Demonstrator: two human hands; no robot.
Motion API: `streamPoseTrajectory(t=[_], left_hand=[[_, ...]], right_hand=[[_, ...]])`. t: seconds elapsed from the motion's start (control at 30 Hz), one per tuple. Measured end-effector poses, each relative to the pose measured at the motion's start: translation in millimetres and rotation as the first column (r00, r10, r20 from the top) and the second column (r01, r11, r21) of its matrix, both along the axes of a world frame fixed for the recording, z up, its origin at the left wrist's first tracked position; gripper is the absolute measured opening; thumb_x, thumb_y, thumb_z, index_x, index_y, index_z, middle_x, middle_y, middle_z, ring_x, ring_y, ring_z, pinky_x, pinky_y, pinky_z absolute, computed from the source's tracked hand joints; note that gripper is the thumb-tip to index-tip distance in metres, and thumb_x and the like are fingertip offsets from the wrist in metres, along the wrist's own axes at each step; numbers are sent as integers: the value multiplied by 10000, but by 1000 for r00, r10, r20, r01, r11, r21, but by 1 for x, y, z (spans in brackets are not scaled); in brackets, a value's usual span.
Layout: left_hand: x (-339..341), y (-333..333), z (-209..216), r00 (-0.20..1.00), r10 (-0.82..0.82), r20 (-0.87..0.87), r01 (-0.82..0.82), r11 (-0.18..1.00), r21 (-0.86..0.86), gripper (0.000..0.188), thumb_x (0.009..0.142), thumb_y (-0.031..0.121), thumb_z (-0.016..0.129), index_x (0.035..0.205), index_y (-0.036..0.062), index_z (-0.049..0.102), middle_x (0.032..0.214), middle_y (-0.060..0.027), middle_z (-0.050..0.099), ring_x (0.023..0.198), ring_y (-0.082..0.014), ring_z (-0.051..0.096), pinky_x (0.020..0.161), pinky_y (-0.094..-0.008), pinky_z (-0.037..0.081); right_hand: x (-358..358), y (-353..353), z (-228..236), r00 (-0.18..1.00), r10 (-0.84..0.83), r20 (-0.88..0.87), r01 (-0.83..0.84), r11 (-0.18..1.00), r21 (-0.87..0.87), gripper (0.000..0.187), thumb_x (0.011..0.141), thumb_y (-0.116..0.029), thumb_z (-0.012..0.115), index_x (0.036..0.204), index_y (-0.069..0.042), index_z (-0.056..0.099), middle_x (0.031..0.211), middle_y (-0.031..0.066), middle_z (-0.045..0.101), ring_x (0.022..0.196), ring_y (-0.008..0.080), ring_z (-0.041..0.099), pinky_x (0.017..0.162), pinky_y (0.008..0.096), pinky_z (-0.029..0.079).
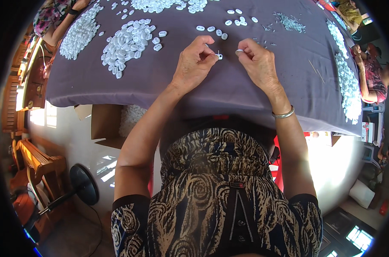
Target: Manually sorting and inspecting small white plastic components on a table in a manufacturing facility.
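Over the cloth-covered table, my left hand (pixel 192 63) pinches a small white plastic piece (pixel 220 56) with a dark hole in it; a thin pin-like bit stands up from it. My right hand (pixel 261 65), a short way to the right, has thumb and forefinger closed on a small white oval piece (pixel 239 50). The two pieces are apart. Just beyond my hands lie several loose white oval pieces (pixel 211 29). A heap of like pieces (pixel 128 45) is left of my left hand. Small thin metal pins (pixel 292 22) lie scattered beyond my right hand.
More white pieces lie heaped at the far left (pixel 80 34), the far middle (pixel 154 4) and the right edge (pixel 348 88) of the grey tablecloth (pixel 160 81). Two thin sticks (pixel 317 70) lie at right. Other people sit at both sides. A cardboard box (pixel 111 124) stands below the front edge.
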State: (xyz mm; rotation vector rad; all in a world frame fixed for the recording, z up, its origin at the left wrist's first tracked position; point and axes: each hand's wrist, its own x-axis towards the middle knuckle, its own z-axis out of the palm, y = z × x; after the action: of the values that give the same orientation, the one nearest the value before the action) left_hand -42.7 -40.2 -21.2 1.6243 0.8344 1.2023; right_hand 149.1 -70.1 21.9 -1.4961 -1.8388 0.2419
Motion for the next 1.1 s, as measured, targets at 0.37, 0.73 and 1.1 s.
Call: streamPoseTrajectory(t=[0.37, 0.73, 1.1], left_hand=[[1, -3, 4, 999, -9, -45, 9, 1000, 11, 313, 816, 42, 642, 1110, 32, 535, 754, -29, 631, 662, -100, 556, 662, -255, 473], [6, -12, 12, 981, -183, -72, 182, 983, -12, 424, 822, 33, 635, 1209, 26, 462, 784, -44, 633, 719, -116, 591, 702, -270, 484], [5, -11, 11, 977, -202, -63, 203, 979, -2, 434, 824, 16, 620, 1217, 29, 438, 786, -49, 627, 743, -127, 597, 714, -282, 488]], right_hand=[[7, -3, 4, 997, 69, 28, -66, 993, -93, 97, 824, -66, 656, 906, -28, 621, 725, 44, 608, 643, 93, 558, 602, 257, 465], [4, -3, 11, 887, 78, -455, -219, 939, -266, 116, 860, -55, 591, 940, -24, 670, 755, -51, 571, 635, 29, 415, 567, 192, 353], [-4, -8, 13, 926, 112, -360, -221, 935, -278, 117, 881, -70, 579, 950, -31, 665, 787, -46, 587, 707, 46, 471, 647, 212, 408]])
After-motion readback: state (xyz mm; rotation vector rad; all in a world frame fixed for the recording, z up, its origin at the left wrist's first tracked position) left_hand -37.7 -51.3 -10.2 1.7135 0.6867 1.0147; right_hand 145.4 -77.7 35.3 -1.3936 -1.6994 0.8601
